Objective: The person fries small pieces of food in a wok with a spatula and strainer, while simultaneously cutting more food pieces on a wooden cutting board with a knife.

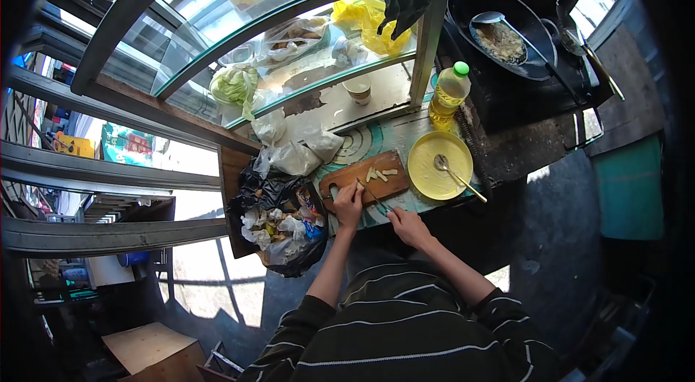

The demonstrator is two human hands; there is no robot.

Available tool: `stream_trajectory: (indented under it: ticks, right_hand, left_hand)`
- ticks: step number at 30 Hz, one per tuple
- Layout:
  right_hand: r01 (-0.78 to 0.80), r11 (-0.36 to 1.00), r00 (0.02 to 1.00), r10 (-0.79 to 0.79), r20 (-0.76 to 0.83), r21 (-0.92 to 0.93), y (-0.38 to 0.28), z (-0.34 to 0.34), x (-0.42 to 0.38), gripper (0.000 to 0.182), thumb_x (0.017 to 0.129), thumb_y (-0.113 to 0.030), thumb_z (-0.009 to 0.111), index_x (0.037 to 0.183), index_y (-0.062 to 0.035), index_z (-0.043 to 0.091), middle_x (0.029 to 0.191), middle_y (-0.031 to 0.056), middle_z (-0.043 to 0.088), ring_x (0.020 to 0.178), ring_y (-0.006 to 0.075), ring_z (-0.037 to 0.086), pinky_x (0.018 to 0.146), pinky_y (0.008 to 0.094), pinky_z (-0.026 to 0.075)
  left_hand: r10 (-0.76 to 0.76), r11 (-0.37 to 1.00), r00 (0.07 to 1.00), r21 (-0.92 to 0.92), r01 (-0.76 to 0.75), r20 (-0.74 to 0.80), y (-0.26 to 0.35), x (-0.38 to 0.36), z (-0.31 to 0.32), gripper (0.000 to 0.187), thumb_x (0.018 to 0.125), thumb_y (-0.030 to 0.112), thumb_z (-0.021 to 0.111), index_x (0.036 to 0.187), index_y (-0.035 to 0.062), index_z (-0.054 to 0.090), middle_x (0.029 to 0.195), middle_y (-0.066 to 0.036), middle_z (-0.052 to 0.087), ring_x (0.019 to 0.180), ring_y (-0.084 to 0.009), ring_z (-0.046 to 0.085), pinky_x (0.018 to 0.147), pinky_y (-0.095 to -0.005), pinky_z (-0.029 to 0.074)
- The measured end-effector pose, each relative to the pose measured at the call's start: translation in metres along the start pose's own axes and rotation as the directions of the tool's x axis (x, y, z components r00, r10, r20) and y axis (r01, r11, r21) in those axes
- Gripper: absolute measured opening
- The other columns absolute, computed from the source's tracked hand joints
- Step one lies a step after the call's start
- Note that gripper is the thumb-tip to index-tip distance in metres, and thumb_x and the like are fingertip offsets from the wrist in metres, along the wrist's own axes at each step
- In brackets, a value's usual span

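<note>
Head view, read from the left: one black rubbish bag point(279, 226) hangs open at the counter's point(405, 137) edge, stuffed with wrappers and scraps, with a few white plastic bags point(293, 150) bunched above it. Next comes one wooden cutting board point(365, 178) lying flat on the counter. The left hand point(349, 202) rests on the board's near edge, its fingers curled down and pinching a small pale piece too small to identify. The right hand point(407, 224) is just right of it, fingers wrapped tight round the handle of one knife point(375, 197), whose blade angles up toward the left fingertips. About four pale cut strips point(382, 175) lie loose in the board's middle. Right of the board sits one yellow plate point(439, 165) with one spoon point(450, 172) lying in it, and behind it stands one oil bottle point(449, 95) with a green cap. Far right, one dark wok point(499, 27) holds food and a ladle.

The main risk, as I judge it, is the blade meeting the left fingertips, since the piece is tiny and the tip sits very close to them. The board also hangs near the counter's front edge, so a hard press could tip it or send strips into the bag.
</note>
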State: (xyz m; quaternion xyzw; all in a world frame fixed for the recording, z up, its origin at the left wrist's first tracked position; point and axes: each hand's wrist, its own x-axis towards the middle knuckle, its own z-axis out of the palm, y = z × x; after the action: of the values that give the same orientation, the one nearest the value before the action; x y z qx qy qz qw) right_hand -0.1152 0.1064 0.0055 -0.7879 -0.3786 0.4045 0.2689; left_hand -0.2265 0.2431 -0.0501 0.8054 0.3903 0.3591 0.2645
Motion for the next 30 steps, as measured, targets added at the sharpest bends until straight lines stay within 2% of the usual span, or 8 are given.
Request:
stream_trajectory:
  ticks: [8, 11, 16, 20, 22, 26, 27, 30]
  right_hand:
    - [0.082, 0.986, 0.997, -0.081, -0.017, 0.143, 0.014, 0.012, 0.013, 0.033, 0.089, -0.029, 0.041, 0.084, 0.0019, 0.052, 0.076, 0.0246, 0.056, 0.076, 0.0448, 0.053, 0.068, 0.0474, 0.040]
    - [0.141, 0.982, 0.988, -0.133, -0.073, 0.129, 0.023, 0.022, 0.012, 0.035, 0.090, -0.030, 0.041, 0.083, 0.0026, 0.052, 0.069, 0.0216, 0.056, 0.065, 0.0393, 0.054, 0.062, 0.0430, 0.042]
    - [0.055, 0.958, 0.998, -0.056, -0.005, 0.281, 0.022, 0.021, 0.013, 0.035, 0.091, -0.031, 0.042, 0.079, 0.0001, 0.051, 0.057, 0.0087, 0.050, 0.048, 0.0155, 0.049, 0.045, 0.0313, 0.039]
    - [0.039, 0.956, 0.999, -0.041, 0.003, 0.290, 0.033, 0.029, 0.021, 0.033, 0.091, -0.033, 0.042, 0.079, -0.0030, 0.050, 0.055, 0.0053, 0.046, 0.043, 0.0133, 0.045, 0.039, 0.0280, 0.036]
    - [-0.288, 0.783, 0.950, 0.161, 0.267, 0.552, 0.028, 0.029, 0.009, 0.032, 0.091, -0.035, 0.041, 0.079, -0.0060, 0.048, 0.053, 0.0027, 0.044, 0.038, 0.0106, 0.038, 0.035, 0.0249, 0.032]
    - [-0.360, 0.669, 0.928, 0.183, 0.325, 0.651, 0.036, 0.024, 0.005, 0.033, 0.091, -0.038, 0.038, 0.080, -0.0086, 0.045, 0.052, 0.0010, 0.039, 0.035, 0.0086, 0.032, 0.033, 0.0229, 0.028]
    - [-0.477, 0.527, 0.874, 0.194, 0.446, 0.704, 0.037, 0.019, 0.008, 0.033, 0.091, -0.040, 0.038, 0.082, -0.0092, 0.045, 0.052, 0.0010, 0.038, 0.035, 0.0088, 0.032, 0.033, 0.0225, 0.028]
    - [-0.399, 0.611, 0.916, 0.226, 0.332, 0.683, 0.031, 0.016, 0.005, 0.032, 0.092, -0.037, 0.037, 0.080, -0.0091, 0.046, 0.052, 0.0000, 0.038, 0.036, 0.0077, 0.033, 0.033, 0.0225, 0.029]
  left_hand:
    - [-0.023, 1.000, 0.998, -0.013, 0.024, 0.053, 0.005, 0.003, -0.002, 0.025, 0.076, 0.009, 0.063, 0.097, -0.0036, 0.062, 0.081, -0.018, 0.062, 0.076, -0.0307, 0.059, 0.068, -0.0351, 0.046]
    - [-0.038, 0.999, 0.997, -0.018, 0.039, 0.070, 0.007, 0.000, -0.002, 0.024, 0.076, 0.008, 0.062, 0.097, -0.0034, 0.062, 0.082, -0.017, 0.062, 0.075, -0.0306, 0.059, 0.067, -0.0349, 0.046]
    - [-0.009, 1.000, 0.999, -0.016, 0.010, 0.041, 0.003, 0.001, -0.001, 0.022, 0.076, 0.008, 0.062, 0.096, -0.0032, 0.063, 0.082, -0.017, 0.063, 0.074, -0.0304, 0.060, 0.067, -0.0351, 0.046]
    - [-0.034, 0.999, 0.998, -0.005, 0.034, 0.052, 0.006, 0.001, 0.000, 0.022, 0.075, 0.009, 0.064, 0.094, -0.0020, 0.063, 0.083, -0.017, 0.063, 0.074, -0.0283, 0.062, 0.066, -0.0327, 0.047]
    - [-0.021, 1.000, 0.999, 0.022, 0.020, 0.030, 0.003, 0.000, 0.000, 0.022, 0.075, 0.010, 0.064, 0.094, -0.0020, 0.063, 0.082, -0.017, 0.063, 0.074, -0.0282, 0.062, 0.066, -0.0326, 0.047]
    - [-0.026, 0.999, 0.999, 0.020, 0.025, 0.046, 0.004, 0.000, 0.000, 0.022, 0.075, 0.010, 0.064, 0.094, -0.0020, 0.063, 0.082, -0.017, 0.063, 0.074, -0.0279, 0.062, 0.066, -0.0325, 0.047]
    - [-0.025, 1.000, 0.998, 0.017, 0.024, 0.057, 0.004, 0.001, -0.002, 0.022, 0.076, 0.010, 0.064, 0.093, -0.0020, 0.063, 0.082, -0.017, 0.063, 0.073, -0.0280, 0.062, 0.066, -0.0326, 0.047]
    - [-0.041, 0.999, 0.997, 0.026, 0.039, 0.068, 0.004, 0.001, -0.005, 0.021, 0.076, 0.010, 0.064, 0.093, -0.0021, 0.063, 0.082, -0.017, 0.063, 0.073, -0.0285, 0.062, 0.066, -0.0327, 0.047]
